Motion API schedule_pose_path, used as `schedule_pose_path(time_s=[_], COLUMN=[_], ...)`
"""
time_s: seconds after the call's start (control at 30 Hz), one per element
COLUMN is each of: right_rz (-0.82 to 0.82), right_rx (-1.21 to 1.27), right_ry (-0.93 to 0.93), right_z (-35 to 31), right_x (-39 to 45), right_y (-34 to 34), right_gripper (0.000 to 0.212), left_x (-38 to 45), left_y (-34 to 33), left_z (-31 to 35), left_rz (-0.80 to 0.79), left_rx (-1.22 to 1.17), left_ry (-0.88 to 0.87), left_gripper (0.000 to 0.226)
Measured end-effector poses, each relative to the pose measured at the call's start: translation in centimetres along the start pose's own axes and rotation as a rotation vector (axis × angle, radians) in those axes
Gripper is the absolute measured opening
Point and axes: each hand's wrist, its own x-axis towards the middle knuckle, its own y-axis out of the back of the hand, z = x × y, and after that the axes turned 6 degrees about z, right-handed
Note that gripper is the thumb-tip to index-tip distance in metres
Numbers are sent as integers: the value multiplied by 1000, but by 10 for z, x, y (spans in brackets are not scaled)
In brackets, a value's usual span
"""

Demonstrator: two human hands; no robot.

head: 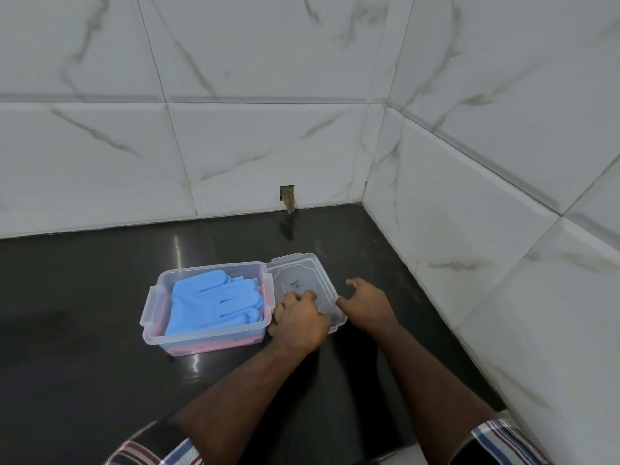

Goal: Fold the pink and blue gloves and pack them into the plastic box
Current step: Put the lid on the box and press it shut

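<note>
The plastic box (208, 333) is sitting on the dark countertop (84, 380), and everything here is placed around it. Inside it the blue gloves (214, 302) are lying folded on top, filling most of the opening, while the pink gloves (214, 346) are showing through the clear wall along the bottom and at the near edge. The clear lid (303, 280) is lying flat on the counter, touching the box's right side. The left hand (300, 322) is reaching across to the near corner of the lid, just beside the box's right wall, knuckles up and fingers curling down onto the lid's near-left edge; it seems to be gripping that edge, though the fingertips are hidden under the hand. The right hand (367, 305) is hovering at the lid's right edge, farther from the box, with the thumb spread toward the far side and the fingers loosely bent, one fingertip touching or nearly touching the rim; it is not clasping anything I can make out. Both forearms are stretching in from below the box, with striped sleeves (161, 453) at the elbows. White marbled wall tiles (268, 146) are rising behind and to the right of the box.
</note>
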Motion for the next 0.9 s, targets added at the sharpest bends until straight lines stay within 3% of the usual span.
schedule_pose_path(time_s=[0.23,0.33,0.43,0.5,0.57,0.6,0.67,0.73,0.8,0.9], right_rz=[7,80,107,148,246,305,407,447,427,269], right_rx=[72,204,490,550,513,480,380,264,157,80], right_ry=[9,-60,-155,-131,-10,80,306,528,682,739], right_z=[-20,-25,-38,-51,-65,-72,-88,-101,-113,-121], right_x=[1,3,3,1,-2,-5,-14,-21,-26,-32], right_y=[-6,-3,11,21,31,34,39,36,27,15], right_gripper=[24,21,11,6,6,7,11,17,18,28], left_x=[0,-1,-5,-9,-8,-5,8,21,26,28], left_y=[4,7,18,33,59,75,107,139,160,172], left_z=[-11,-14,-9,0,8,8,0,-17,-36,-64], left_rz=[-38,-60,-123,-143,-93,-76,-84,-124,-144,-123], left_rx=[-123,-220,-446,-657,-898,-1037,-1327,-1534,-1604,-1655], left_ry=[-63,-95,-88,-58,26,88,200,264,298,287], left_gripper=[53,53,54,45,33,38,64,77,68,28])
